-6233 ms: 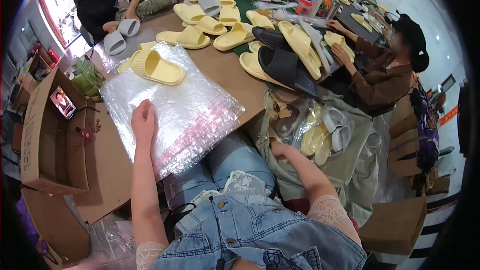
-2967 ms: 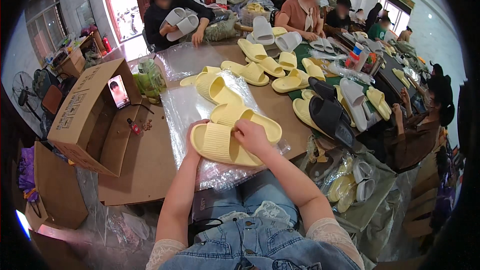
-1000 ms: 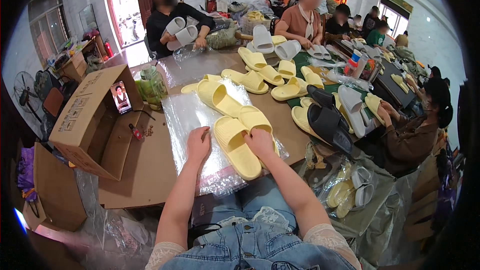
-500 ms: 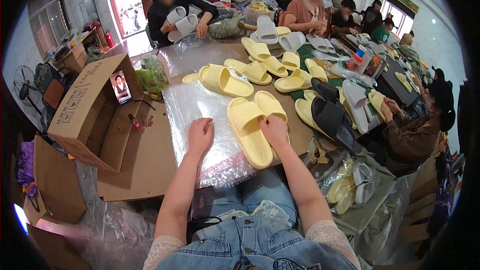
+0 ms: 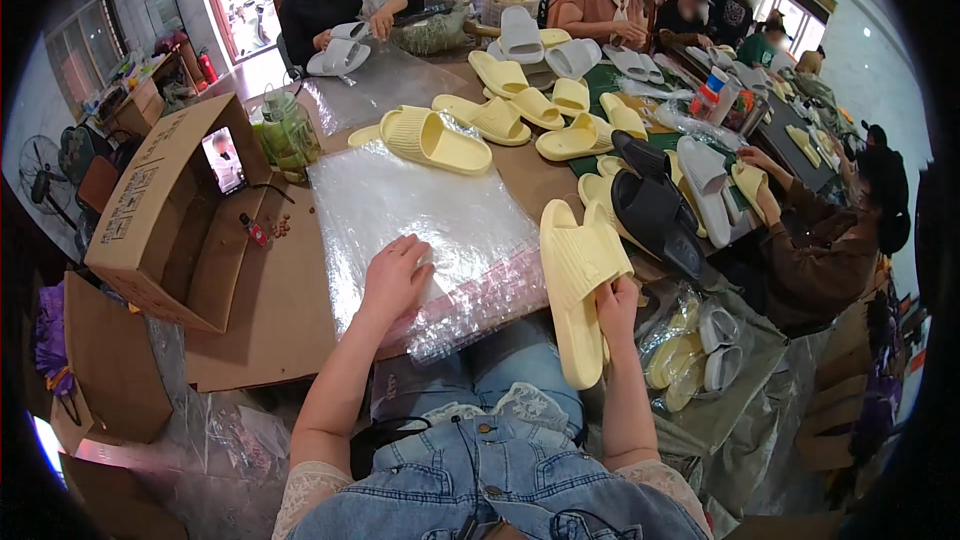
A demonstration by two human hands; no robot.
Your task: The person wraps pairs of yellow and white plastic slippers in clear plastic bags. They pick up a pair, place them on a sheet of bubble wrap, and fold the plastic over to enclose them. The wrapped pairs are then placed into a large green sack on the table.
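Observation:
My right hand grips a pale yellow slipper by the side of its ribbed strap. The slipper is raised at the table's front edge, toe pointing away. Most of its mate is hidden behind it, so I cannot tell how the two meet. My left hand lies on a stack of clear plastic bags with pink-printed edges, its fingers spread and nothing in them. Past the bags sits another yellow slipper, partly over a second one.
More yellow slippers, a black pair and grey ones cover the table's far and right parts. An open cardboard box with a phone and a green jar stand left. Co-workers sit around the table.
My right hand has lifted the yellow slippers off the bags and carried them right and nearer. My left hand stays on the bags. Across the table, a co-worker has lowered the grey slippers.

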